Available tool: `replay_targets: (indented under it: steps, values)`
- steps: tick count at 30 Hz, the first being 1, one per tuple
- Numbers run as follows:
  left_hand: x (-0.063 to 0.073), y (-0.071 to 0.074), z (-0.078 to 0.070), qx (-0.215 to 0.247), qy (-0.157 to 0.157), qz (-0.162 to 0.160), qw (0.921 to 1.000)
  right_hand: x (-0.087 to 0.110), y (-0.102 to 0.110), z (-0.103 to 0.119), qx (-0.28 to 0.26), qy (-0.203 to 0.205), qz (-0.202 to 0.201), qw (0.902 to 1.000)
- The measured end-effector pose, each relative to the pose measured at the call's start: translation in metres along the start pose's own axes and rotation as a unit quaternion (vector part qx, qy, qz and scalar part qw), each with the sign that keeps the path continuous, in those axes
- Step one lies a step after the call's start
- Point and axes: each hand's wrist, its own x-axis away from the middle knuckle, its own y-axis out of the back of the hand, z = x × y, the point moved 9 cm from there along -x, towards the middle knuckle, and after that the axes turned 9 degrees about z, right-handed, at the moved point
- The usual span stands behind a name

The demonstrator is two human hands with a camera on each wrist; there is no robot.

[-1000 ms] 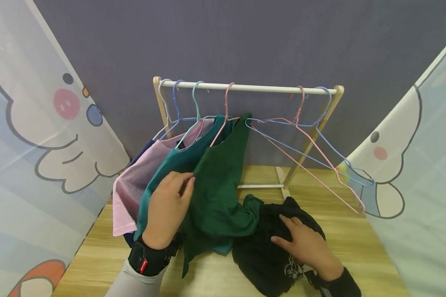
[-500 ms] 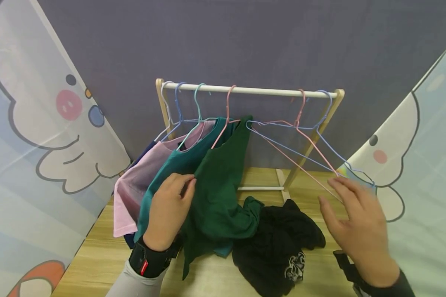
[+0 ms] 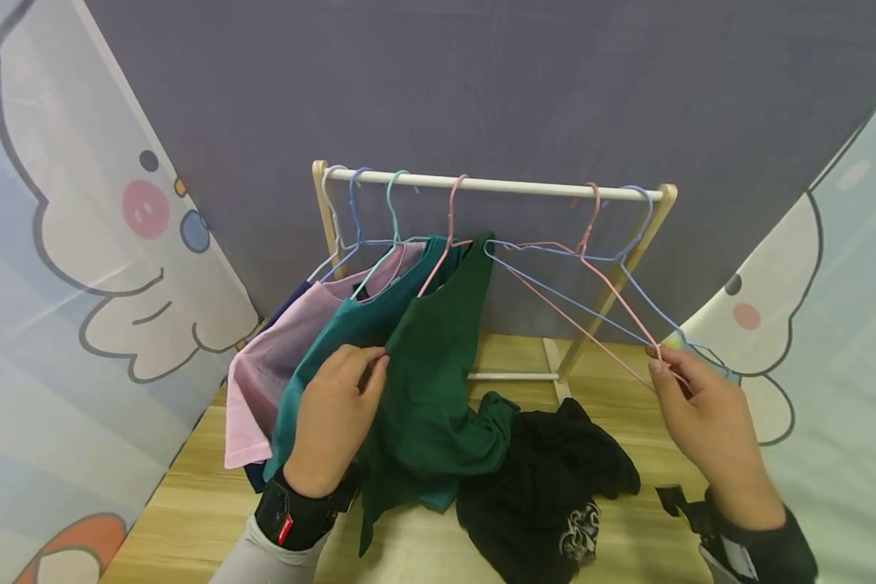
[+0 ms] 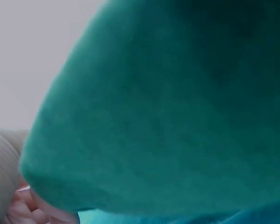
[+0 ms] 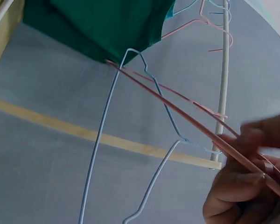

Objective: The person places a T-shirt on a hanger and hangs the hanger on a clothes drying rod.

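Observation:
My left hand (image 3: 338, 410) pinches the near edge of a dark green shirt (image 3: 434, 381) hanging on a pink hanger (image 3: 450, 212). In the left wrist view, green cloth (image 4: 144, 126) fills most of the picture and curled fingers (image 4: 30, 207) show at its lower corner. On the right, thumb and fingers of my right hand (image 3: 708, 414) grip the near end of a bare pink hanger (image 3: 592, 215). That hanger still hooks over the white rod (image 3: 526, 186). Beside it hangs a bare blue hanger (image 5: 101, 126). A crumpled black garment (image 3: 533, 487) with a pale print lies on the table.
Left of the green shirt hang a teal shirt (image 3: 365, 320), a pink shirt (image 3: 285, 357) and a navy garment, close together. The rack's wooden right post (image 3: 606, 300) stands behind the bare hangers. Printed panels (image 3: 66, 324) flank the wood-grain table (image 3: 190, 503).
My right hand has left the black garment, moved up and right, and taken hold of the bare pink hanger's near end. My left hand stays at the green shirt's edge.

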Motion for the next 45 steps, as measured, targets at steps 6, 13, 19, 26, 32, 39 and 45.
replay_targets:
  steps: [6, 13, 19, 26, 32, 39, 45]
  values:
    - [0.0, 0.0, -0.001, 0.004, -0.005, -0.002, 1.0, -0.003, -0.005, -0.005, -0.012, -0.012, 0.045, 0.9988]
    - [0.001, 0.001, -0.004, 0.006, -0.007, 0.0, 1.0, -0.01, -0.009, 0.002, -0.014, -0.005, 0.097, 0.9952]
    - [0.001, 0.001, -0.004, 0.006, -0.004, 0.002, 1.0, -0.016, -0.01, 0.005, -0.002, -0.009, 0.088, 0.9961]
    - [0.002, 0.0, -0.003, 0.003, -0.005, 0.005, 1.0, -0.019, -0.013, 0.011, -0.006, -0.021, 0.052, 0.9984]
    - [0.002, 0.001, -0.003, 0.007, -0.005, 0.004, 1.0, -0.019, -0.015, 0.023, -0.006, -0.008, 0.04, 0.9992]
    - [0.002, 0.001, -0.003, 0.007, -0.004, 0.004, 1.0, -0.017, -0.012, 0.035, -0.018, 0.024, 0.002, 0.9995]
    - [0.002, 0.002, -0.001, 0.009, -0.005, 0.0, 1.0, -0.011, -0.006, 0.038, -0.067, 0.048, -0.046, 0.9955]
